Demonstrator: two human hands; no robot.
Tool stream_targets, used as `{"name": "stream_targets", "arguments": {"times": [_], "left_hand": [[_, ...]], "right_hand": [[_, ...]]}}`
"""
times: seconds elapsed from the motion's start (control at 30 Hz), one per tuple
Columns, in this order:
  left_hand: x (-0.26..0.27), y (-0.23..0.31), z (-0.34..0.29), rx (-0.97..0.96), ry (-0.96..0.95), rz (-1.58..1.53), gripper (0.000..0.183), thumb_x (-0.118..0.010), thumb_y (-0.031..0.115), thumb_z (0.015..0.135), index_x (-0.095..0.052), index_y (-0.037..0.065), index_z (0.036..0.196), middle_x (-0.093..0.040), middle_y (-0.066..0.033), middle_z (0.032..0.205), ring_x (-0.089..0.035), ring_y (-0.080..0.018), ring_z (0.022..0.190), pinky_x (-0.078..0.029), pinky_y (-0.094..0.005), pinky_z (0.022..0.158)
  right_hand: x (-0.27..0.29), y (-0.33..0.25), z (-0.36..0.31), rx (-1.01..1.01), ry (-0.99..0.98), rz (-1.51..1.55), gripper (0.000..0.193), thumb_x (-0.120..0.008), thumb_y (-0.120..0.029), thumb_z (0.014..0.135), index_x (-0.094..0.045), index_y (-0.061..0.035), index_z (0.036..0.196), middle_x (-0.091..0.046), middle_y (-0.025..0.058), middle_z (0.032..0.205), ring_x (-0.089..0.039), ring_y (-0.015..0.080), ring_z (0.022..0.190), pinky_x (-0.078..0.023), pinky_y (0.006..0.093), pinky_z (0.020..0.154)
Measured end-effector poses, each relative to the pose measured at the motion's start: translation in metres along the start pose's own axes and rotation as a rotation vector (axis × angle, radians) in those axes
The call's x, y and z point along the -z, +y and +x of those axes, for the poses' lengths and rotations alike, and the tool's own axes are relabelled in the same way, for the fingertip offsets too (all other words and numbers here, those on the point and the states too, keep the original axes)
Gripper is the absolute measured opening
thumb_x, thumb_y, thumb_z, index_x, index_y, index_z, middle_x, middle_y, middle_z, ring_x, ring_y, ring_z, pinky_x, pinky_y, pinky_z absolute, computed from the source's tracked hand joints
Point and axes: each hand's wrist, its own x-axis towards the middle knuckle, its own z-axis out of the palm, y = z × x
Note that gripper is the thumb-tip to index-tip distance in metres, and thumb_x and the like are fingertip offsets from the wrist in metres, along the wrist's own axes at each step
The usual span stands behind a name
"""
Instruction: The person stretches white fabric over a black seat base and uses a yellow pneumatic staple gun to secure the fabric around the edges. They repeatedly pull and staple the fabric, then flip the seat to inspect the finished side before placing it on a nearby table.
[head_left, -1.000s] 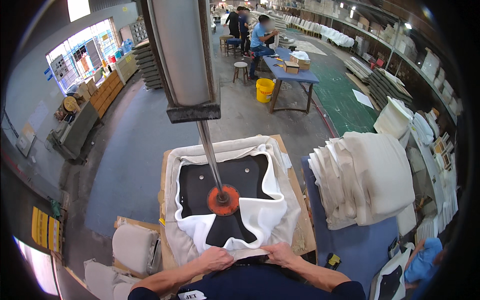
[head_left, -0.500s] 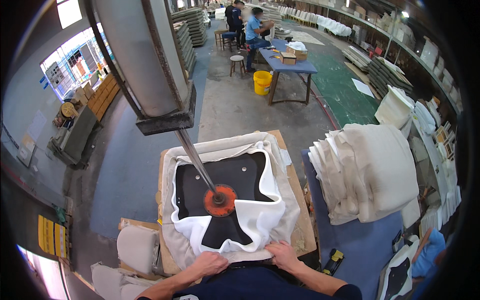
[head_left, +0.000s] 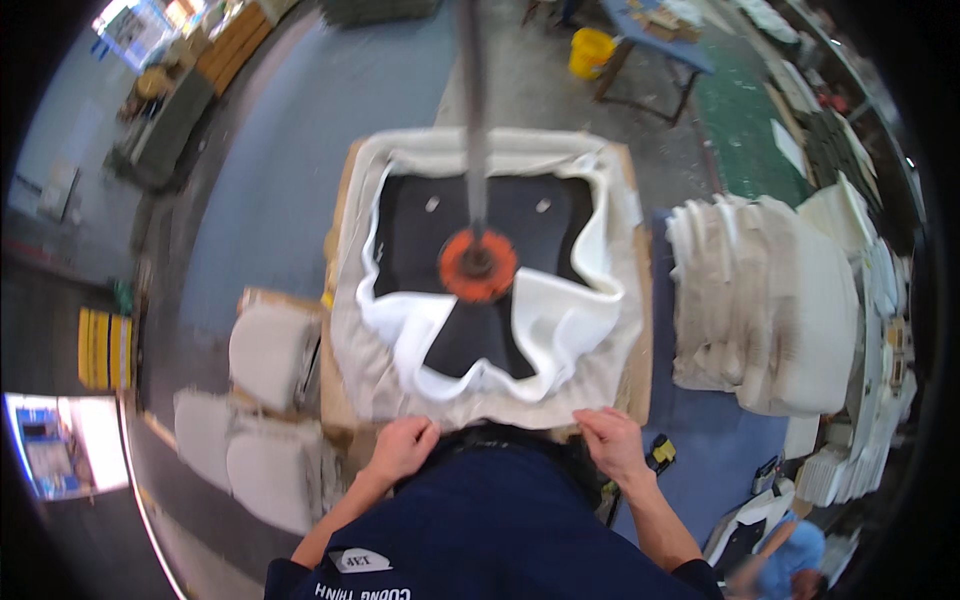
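A seat cushion lies upside down before me: a black board [head_left: 415,240] ringed by wavy white padding [head_left: 570,310], with a beige fabric cover [head_left: 365,375] spread around it. An orange-red round plate [head_left: 455,265] on an upright metal rod [head_left: 477,150] bears down on the board's middle. At the cover's near edge, my left hand [head_left: 402,447] is closed on the fabric, left of centre. My right hand [head_left: 612,442] pinches the same edge further right, its fingertips together. The cover's edge between the hands sits against my dark shirt.
Several padded beige pieces [head_left: 270,355] sit at the left. To the right, a blue-topped table [head_left: 700,470] carries a stack of beige covers [head_left: 760,300] and a black-and-yellow tool [head_left: 660,453]. Another person's arm [head_left: 775,545] shows at lower right. A yellow bucket [head_left: 591,53] stands far off.
My view has tilted down and shifted, so the cushion appears higher in the picture. My hands are slightly further apart, still at the cover's near edge. The plate still rests on the board.
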Motion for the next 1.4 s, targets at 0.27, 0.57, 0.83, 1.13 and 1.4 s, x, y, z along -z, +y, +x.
{"name": "stream_targets", "arguments": {"times": [0.27, 0.57, 0.83, 1.13, 1.4], "left_hand": [[-0.027, -0.056, -0.033, 0.852, 0.067, -1.532, 0.054, -0.058, 0.048, 0.100, -0.049, 0.009, 0.135, -0.060, -0.0084, 0.129, -0.053, -0.0206, 0.122, -0.040, -0.0433, 0.107], [-0.033, -0.050, 0.000, 0.896, -0.252, -1.895, 0.043, -0.056, 0.054, 0.100, -0.064, 0.012, 0.097, -0.061, 0.0004, 0.073, -0.052, -0.0101, 0.061, -0.043, -0.0305, 0.064], [-0.019, -0.077, -0.015, 0.295, 0.047, -0.705, 0.062, -0.053, 0.045, 0.104, -0.058, -0.004, 0.067, -0.052, -0.0075, 0.056, -0.046, -0.0130, 0.054, -0.040, -0.0379, 0.051], [0.005, -0.071, -0.026, 0.116, 0.140, -0.682, 0.062, -0.058, 0.038, 0.102, -0.055, -0.008, 0.061, -0.043, -0.0130, 0.049, -0.040, -0.0151, 0.051, -0.037, -0.0413, 0.048], [0.014, -0.073, -0.024, 0.241, -0.054, -0.520, 0.064, -0.054, 0.043, 0.102, -0.058, -0.011, 0.067, -0.043, -0.0237, 0.055, -0.047, -0.0191, 0.051, -0.040, -0.0455, 0.052]], "right_hand": [[-0.079, -0.067, 0.011, -0.479, -0.439, 0.672, 0.026, -0.063, -0.017, 0.099, -0.072, 0.0015, 0.115, -0.076, 0.0112, 0.106, -0.070, 0.0162, 0.098, -0.054, 0.0300, 0.087], [-0.192, -0.085, 0.034, -1.069, -0.572, 1.344, 0.055, -0.056, -0.060, 0.099, -0.056, -0.0133, 0.129, -0.065, 0.0043, 0.114, -0.052, 0.0134, 0.084, -0.045, 0.0322, 0.072], [-0.242, -0.137, 0.051, -1.094, 0.065, 1.393, 0.043, -0.064, -0.049, 0.098, -0.059, -0.0063, 0.102, -0.056, 0.0025, 0.076, -0.054, 0.0133, 0.066, -0.042, 0.0306, 0.057], [-0.222, -0.177, 0.033, -0.888, 0.228, 1.415, 0.037, -0.054, -0.030, 0.105, -0.045, -0.0146, 0.071, -0.041, -0.0041, 0.052, -0.035, 0.0093, 0.042, -0.027, 0.0276, 0.044], [-0.204, -0.117, 0.020, -1.084, 0.137, 1.537, 0.036, -0.050, -0.044, 0.105, -0.062, -0.0096, 0.106, -0.064, 0.0033, 0.086, -0.057, 0.0157, 0.072, -0.043, 0.0323, 0.063]]}}
